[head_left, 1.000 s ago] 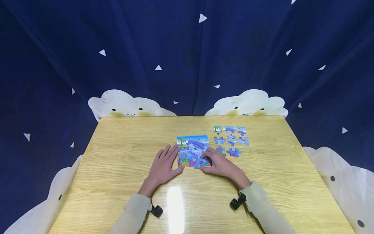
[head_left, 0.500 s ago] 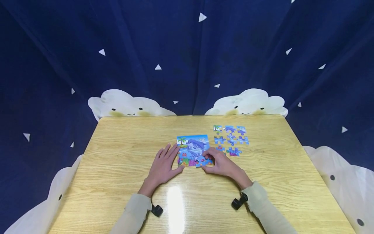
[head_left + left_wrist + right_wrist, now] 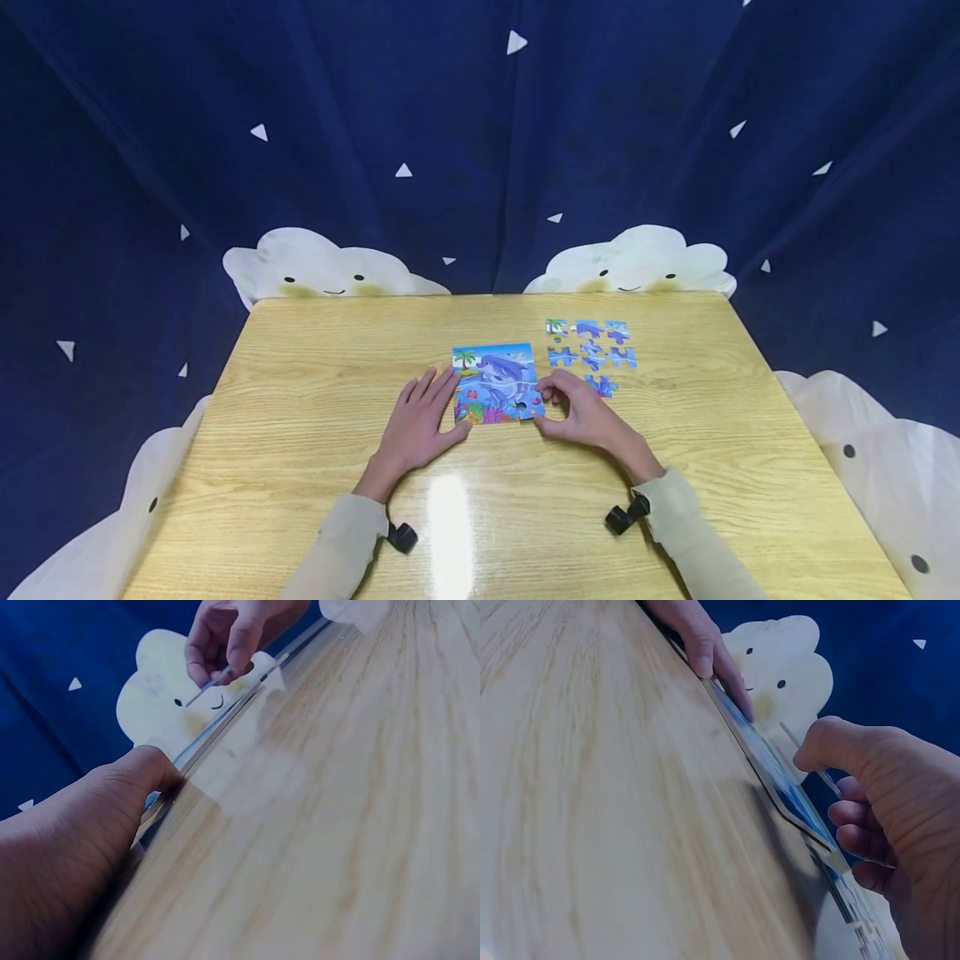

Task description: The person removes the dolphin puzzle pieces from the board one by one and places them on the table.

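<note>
A flat dolphin picture board [image 3: 498, 371] lies on the table, with a palm tree at its upper left. My left hand [image 3: 420, 425] rests along its left side, fingers spread and straight, thumb at the lower left corner. My right hand [image 3: 585, 412] pinches a jigsaw piece [image 3: 531, 408] between thumb and fingers over the board's lower right corner. In the right wrist view the piece [image 3: 789, 735] looks thin and tilted, raised above the board. Loose jigsaw pieces [image 3: 592, 356] lie in rows beyond my right hand, which hides part of the nearest row.
The light wooden table [image 3: 300, 375] reaches to a dark blue curtain [image 3: 450, 125] with white triangles and cloud shapes. A bright reflection lies on the tabletop in front of the board. A small black camera [image 3: 628, 515] sits on my right wrist.
My right hand has shifted right with the piece, uncovering more of the board and covering more of the nearest row of loose pieces. The left hand stays in place.
</note>
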Demonstrator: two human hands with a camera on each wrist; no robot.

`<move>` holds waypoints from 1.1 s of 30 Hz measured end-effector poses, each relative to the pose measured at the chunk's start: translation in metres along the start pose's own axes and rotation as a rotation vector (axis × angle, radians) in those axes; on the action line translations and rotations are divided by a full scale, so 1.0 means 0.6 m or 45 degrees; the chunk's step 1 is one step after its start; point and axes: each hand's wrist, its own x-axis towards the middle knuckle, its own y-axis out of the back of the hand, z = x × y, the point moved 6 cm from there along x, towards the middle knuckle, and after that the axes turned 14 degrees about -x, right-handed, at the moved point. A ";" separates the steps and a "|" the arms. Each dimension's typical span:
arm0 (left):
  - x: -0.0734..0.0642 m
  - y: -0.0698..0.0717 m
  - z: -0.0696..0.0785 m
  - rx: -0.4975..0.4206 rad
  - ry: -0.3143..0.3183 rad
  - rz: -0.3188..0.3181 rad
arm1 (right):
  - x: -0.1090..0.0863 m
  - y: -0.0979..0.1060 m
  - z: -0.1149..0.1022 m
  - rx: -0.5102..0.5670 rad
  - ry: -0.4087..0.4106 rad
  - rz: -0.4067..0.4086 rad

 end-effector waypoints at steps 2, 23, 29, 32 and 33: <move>0.000 0.000 0.000 -0.001 0.003 -0.003 | -0.004 0.005 0.004 -0.003 -0.013 0.006; 0.000 0.000 0.000 0.001 0.004 -0.003 | -0.064 0.086 0.070 -0.137 -0.110 0.185; 0.000 0.001 0.000 -0.006 0.003 0.009 | -0.080 0.106 0.091 -0.146 -0.174 0.208; -0.001 0.001 0.002 -0.021 -0.004 0.019 | -0.089 0.114 0.101 -0.132 -0.208 0.224; -0.001 0.001 0.002 -0.024 -0.006 0.020 | -0.092 0.117 0.105 -0.128 -0.218 0.229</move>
